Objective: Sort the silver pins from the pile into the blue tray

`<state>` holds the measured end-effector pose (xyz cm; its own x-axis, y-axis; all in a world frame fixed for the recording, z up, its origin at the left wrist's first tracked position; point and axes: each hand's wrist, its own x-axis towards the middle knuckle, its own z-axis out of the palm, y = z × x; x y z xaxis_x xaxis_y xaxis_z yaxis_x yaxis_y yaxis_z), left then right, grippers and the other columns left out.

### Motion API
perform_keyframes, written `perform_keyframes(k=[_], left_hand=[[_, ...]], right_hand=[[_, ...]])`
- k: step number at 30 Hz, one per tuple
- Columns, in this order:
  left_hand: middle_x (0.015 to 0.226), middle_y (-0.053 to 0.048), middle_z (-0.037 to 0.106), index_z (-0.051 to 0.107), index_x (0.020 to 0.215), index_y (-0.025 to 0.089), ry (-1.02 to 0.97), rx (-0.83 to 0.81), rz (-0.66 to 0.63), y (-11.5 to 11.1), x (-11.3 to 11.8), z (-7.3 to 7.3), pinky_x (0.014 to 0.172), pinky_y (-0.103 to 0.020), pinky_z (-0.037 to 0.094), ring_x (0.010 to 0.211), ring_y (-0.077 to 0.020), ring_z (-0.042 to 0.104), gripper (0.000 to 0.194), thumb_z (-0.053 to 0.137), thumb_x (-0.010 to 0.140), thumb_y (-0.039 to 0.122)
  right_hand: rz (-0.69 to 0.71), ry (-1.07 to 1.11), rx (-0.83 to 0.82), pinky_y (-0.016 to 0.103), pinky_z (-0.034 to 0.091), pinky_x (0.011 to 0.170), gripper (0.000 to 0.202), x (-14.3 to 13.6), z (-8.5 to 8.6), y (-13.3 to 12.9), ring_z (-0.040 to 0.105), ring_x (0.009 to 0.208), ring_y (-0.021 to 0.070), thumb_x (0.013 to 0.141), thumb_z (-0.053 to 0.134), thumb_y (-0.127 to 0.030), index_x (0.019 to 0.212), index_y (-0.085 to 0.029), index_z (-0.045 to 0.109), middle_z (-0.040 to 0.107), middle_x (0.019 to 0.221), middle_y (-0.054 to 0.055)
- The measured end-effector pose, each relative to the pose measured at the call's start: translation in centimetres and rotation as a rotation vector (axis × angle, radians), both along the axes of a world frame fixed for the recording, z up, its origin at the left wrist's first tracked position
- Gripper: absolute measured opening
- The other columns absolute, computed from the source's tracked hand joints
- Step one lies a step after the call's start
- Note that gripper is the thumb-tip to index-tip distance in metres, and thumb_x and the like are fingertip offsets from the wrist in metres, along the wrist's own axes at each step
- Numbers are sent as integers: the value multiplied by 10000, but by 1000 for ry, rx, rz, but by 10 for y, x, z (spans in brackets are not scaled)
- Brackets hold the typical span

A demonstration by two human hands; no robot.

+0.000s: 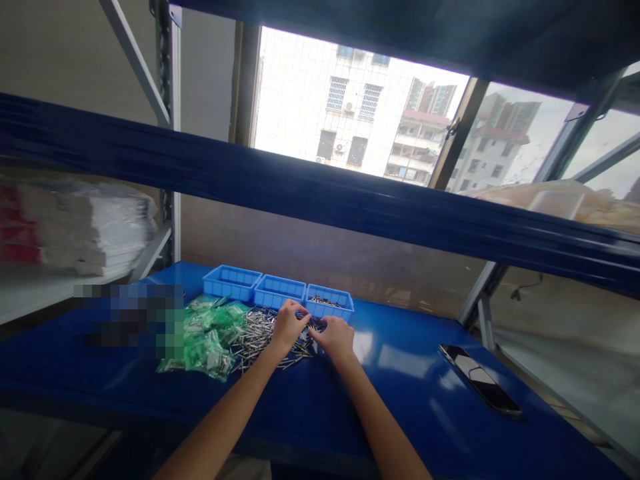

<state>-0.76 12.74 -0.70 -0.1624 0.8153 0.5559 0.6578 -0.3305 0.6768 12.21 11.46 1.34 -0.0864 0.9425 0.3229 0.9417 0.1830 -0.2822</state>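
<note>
My left hand [290, 325] is at the right part of a loose pile of metal screws [256, 333], its thumb and fingers brought together. Close beside it, my right hand [336, 335] has its thumb and index finger bent toward the left hand. Whatever small pieces the fingertips hold are too small to make out. Just behind the hands stands a blue bin [345, 307] with some screws inside. Two more blue bins, a middle one [280, 291] and a left one [233, 283], line up beside it. Green plastic bags [207, 337] lie left of the pile.
A phone [481, 380] lies on the blue table [400, 413] at the right. A blurred patch covers something at the table's left. A blue shelf beam [320, 193] crosses above the table. Wrapped stacks [95, 223] sit on a shelf at the far left.
</note>
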Motion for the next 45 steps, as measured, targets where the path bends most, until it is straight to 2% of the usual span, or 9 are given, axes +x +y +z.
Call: perform_keyframes(k=[5, 10, 18, 29, 33, 38, 45], left_hand=[[819, -55, 589, 650, 689, 153, 40, -15, -16, -4, 2, 3, 715, -275, 461, 774, -154, 573, 85, 584, 713, 200], [807, -66, 615, 661, 723, 149, 57, -25, 0, -6, 2, 4, 701, -270, 452, 763, -155, 582, 158, 509, 756, 181], [790, -75, 630, 659, 694, 141, 108, -52, 1, -5, 4, 4, 704, -261, 443, 740, -159, 594, 175, 512, 736, 225], [782, -65, 641, 681, 700, 160, 75, -107, -50, -3, 5, 0, 691, -255, 428, 755, -164, 589, 229, 507, 725, 306], [758, -65, 655, 689, 713, 149, 43, -146, -44, -4, 6, 3, 697, -250, 423, 737, -161, 590, 220, 512, 713, 279], [741, -61, 655, 697, 707, 157, 88, -133, -102, -7, 8, 3, 707, -253, 424, 728, -163, 589, 185, 536, 684, 244], [801, -73, 647, 680, 779, 138, 26, -164, -51, -2, 2, 3, 715, -256, 442, 734, -158, 590, 198, 515, 713, 226]], right_hand=[[35, 33, -13, 279, 411, 695, 333, 0, -3, 1, 598, 911, 235, 700, 567, -437, 923, -214, 676, 680, 911, 66], [78, 66, -18, 258, 408, 675, 272, 1, -4, 4, 603, 898, 214, 711, 572, -366, 924, -228, 670, 680, 917, 47], [73, 87, -24, 246, 397, 647, 224, 5, -5, 8, 617, 847, 197, 716, 548, -252, 906, -241, 667, 691, 870, 9], [112, 62, 10, 236, 395, 631, 186, 5, -8, 11, 617, 829, 174, 759, 517, -255, 872, -260, 664, 689, 839, -5], [108, 52, 5, 235, 403, 663, 180, 7, -11, 17, 611, 852, 167, 765, 520, -262, 873, -261, 664, 683, 878, -8], [105, 82, 15, 235, 410, 674, 174, 12, -15, 23, 603, 868, 172, 774, 520, -287, 854, -254, 672, 679, 891, -2], [168, 197, 0, 227, 416, 662, 171, 10, -16, 22, 610, 784, 149, 770, 535, -289, 867, -264, 673, 685, 853, -20]])
